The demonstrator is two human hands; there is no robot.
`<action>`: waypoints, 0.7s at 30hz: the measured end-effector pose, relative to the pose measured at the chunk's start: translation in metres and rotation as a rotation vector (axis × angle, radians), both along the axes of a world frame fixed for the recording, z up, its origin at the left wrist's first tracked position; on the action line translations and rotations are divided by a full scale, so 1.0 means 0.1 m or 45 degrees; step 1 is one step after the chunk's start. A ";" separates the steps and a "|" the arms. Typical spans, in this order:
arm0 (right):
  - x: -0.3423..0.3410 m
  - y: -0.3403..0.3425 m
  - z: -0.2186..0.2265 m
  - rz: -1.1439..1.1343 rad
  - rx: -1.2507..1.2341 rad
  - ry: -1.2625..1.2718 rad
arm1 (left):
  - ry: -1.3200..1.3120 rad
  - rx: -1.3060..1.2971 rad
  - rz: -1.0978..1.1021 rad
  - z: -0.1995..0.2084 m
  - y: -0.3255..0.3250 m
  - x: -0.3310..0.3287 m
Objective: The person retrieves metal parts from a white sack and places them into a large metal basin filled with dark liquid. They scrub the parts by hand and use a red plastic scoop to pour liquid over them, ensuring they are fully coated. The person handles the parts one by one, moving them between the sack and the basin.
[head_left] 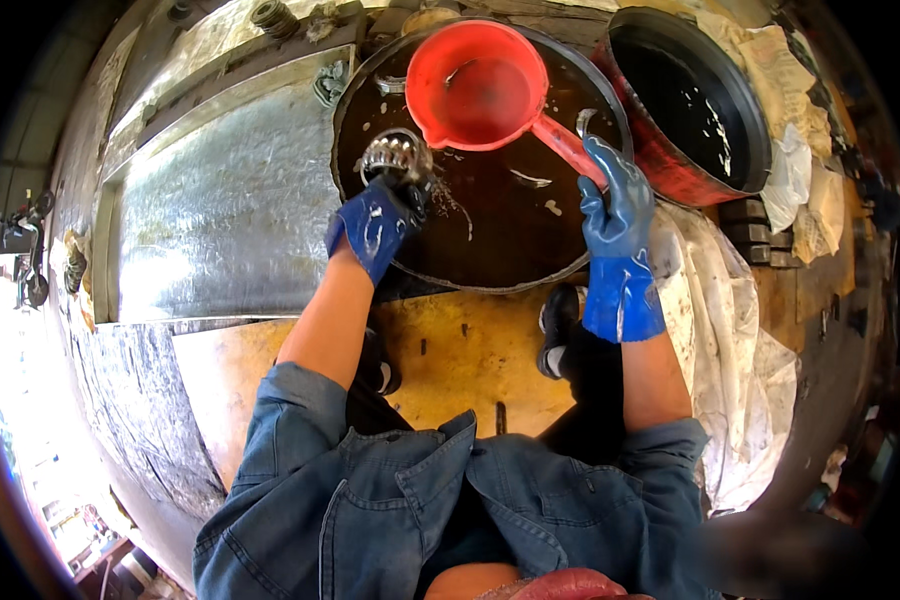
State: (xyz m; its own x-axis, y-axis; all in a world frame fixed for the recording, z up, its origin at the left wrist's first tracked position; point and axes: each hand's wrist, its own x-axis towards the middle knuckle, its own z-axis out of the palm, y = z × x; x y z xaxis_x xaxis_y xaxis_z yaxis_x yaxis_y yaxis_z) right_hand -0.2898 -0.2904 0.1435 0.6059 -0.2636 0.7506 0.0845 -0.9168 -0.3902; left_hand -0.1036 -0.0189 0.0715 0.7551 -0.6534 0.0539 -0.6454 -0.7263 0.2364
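My left hand (375,225), in a blue rubber glove, is closed on a shiny ridged metal ring (394,153) that looks like a bearing. It is held over the left side of a large round basin (338,150) of dark brown liquid, where small splashes show beneath it. My right hand (620,215), also gloved in blue, is over the basin's right rim with its fingers stretched up and its thumb apart. Beside its fingertips is a small curved silver piece (583,122); whether they touch is unclear. A red plastic dipper (478,85) lies at the far side, its handle reaching toward my right hand.
Left of the basin is a wet, rimmed metal tray (220,210). A red drum (660,150) of dark liquid stands at the far right, near stacked metal blocks (755,235). A stained white sheet (720,350) lies at right. My feet are on a yellow board (460,350).
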 end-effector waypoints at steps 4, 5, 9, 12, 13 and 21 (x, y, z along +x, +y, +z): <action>0.02 0.06 0.04 0.034 -0.014 0.055 | 0.099 0.051 0.195 -0.17 -0.05 0.30; 0.02 0.07 0.02 0.033 -0.030 0.107 | 0.035 0.050 0.201 -0.23 -0.04 0.33; 0.04 0.06 -0.06 0.084 -0.116 0.193 | 0.237 0.098 0.315 0.19 -0.15 0.13; 0.10 0.17 -0.11 0.116 -0.163 0.182 | 0.208 0.014 0.323 -0.53 0.10 0.40; 0.10 0.19 -0.12 0.131 -0.164 0.190 | 0.051 0.187 0.077 -0.73 0.20 0.51; 0.10 0.16 -0.19 0.138 -0.181 0.226 | 0.096 0.095 0.316 -0.59 0.06 0.31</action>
State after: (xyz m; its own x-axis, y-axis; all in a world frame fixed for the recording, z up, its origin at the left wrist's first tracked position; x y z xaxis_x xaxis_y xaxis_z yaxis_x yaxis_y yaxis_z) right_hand -0.2797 -0.2748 0.1243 0.7504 -0.0893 0.6549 0.1270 -0.9529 -0.2754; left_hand -0.0728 -0.0133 0.0121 0.8927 -0.4479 -0.0500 -0.4280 -0.8773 0.2170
